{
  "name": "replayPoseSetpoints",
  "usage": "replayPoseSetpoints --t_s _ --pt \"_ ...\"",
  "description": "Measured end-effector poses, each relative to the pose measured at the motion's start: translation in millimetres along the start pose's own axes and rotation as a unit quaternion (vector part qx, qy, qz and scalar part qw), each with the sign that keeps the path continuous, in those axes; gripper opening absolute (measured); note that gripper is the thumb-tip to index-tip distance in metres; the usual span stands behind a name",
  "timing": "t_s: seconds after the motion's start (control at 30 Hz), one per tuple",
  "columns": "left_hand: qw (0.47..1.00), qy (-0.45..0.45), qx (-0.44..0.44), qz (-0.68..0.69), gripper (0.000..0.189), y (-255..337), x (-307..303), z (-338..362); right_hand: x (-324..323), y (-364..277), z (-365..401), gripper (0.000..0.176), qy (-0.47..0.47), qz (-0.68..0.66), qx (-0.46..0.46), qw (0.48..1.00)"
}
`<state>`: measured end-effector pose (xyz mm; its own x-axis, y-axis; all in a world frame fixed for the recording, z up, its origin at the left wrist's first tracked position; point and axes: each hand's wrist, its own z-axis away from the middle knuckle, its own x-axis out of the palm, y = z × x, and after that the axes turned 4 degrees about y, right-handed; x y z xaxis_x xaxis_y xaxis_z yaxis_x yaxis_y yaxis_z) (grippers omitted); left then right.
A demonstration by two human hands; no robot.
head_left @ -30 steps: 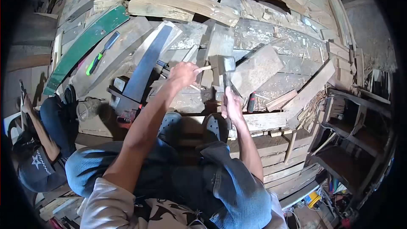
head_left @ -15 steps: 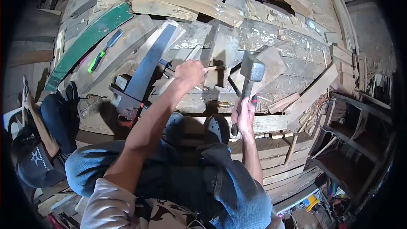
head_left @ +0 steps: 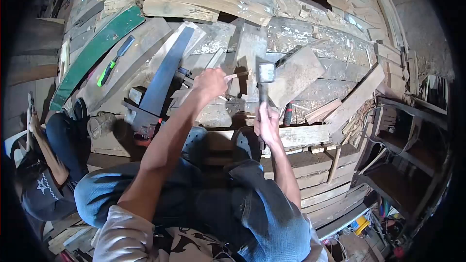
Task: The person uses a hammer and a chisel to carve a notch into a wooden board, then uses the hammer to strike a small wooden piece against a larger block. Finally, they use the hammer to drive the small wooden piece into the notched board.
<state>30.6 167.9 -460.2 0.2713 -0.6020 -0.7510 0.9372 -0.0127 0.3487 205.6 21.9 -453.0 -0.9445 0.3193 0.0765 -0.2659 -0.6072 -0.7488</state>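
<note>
My left hand (head_left: 209, 85) is wrapped round a slim wooden stick (head_left: 237, 75), whose free end points to the right. In my right hand (head_left: 268, 122) is a hammer (head_left: 262, 96) with a blocky metal head, its handle upright in view. The hammer head (head_left: 266, 73) is just right of the stick's tip. A tool with a red and black handle (head_left: 288, 115) lies to the right of my right hand. Beyond it is a loose flat board (head_left: 297, 76). Left of my left hand lies a handsaw (head_left: 167, 75), its long blade resting on boards.
A chisel with a green handle (head_left: 114, 61) lies on a plank near a green board (head_left: 97, 57). A glass jar (head_left: 100, 125) stands at the left, close to another person (head_left: 46, 165). Dark shelves (head_left: 403, 153) are at the right. Planks and wood chips surround the work area.
My right hand has swung the hammer left, bringing its head close to the stick's end. The red and black handle now shows fully. My left hand keeps its grip, slightly further left in view.
</note>
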Motion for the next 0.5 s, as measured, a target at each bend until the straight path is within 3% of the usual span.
replayPoseSetpoints --t_s 0.07,0.2,0.27,0.3,0.4,0.5 --pt "1.000 -0.015 -0.020 0.013 0.028 3 -4 3 4 -8 7 0.045 0.030 0.012 -0.081 0.996" --pt "1.000 0.000 -0.026 0.002 0.027 5 -4 3 9 -6 9 0.047 -0.001 -0.070 -0.087 0.994" --pt "0.999 -0.032 -0.035 -0.009 0.028 5 -6 0 11 0 1 0.051 0.004 0.038 -0.011 0.999" --pt "1.000 -0.011 -0.024 0.000 0.028 4 -5 2 7 1 -3 0.052 -0.009 0.064 0.070 0.995" --pt "1.000 -0.020 0.005 -0.002 0.029 -1 -1 -2 2 9 -8 0.053 -0.019 0.115 0.038 0.992" --pt "1.000 -0.012 0.003 0.005 0.029 -5 3 -2 7 -5 -2 0.053 -0.020 0.022 0.039 0.999"
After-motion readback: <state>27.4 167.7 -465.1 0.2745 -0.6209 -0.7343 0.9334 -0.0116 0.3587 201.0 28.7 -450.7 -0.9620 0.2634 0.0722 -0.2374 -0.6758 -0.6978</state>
